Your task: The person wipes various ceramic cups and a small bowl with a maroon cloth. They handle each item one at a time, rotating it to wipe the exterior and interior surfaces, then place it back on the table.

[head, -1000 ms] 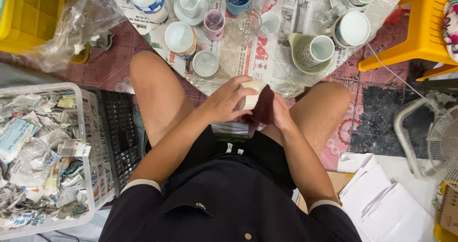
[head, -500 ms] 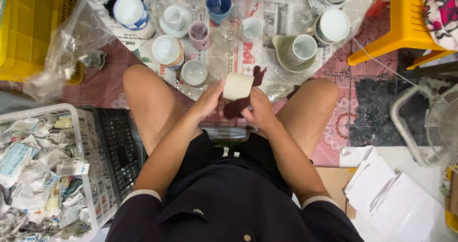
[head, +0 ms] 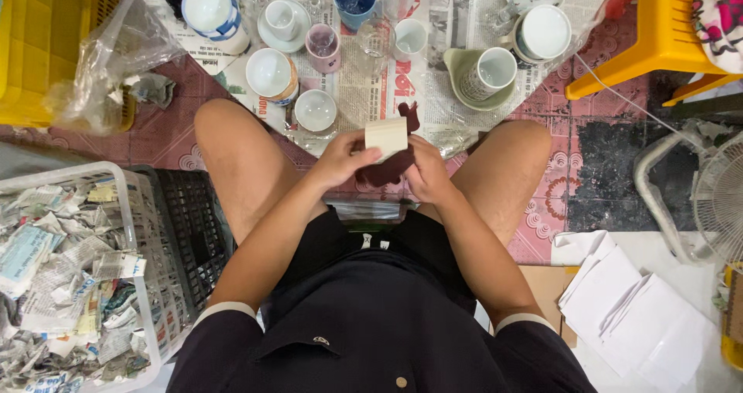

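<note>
I see both hands meeting between my knees over the newspaper [head: 364,91]. Left hand [head: 340,161] is closed on the cream cup [head: 386,137], lying sideways. Right hand [head: 424,173] clutches the maroon cloth [head: 385,168] directly under it, touching.
</note>
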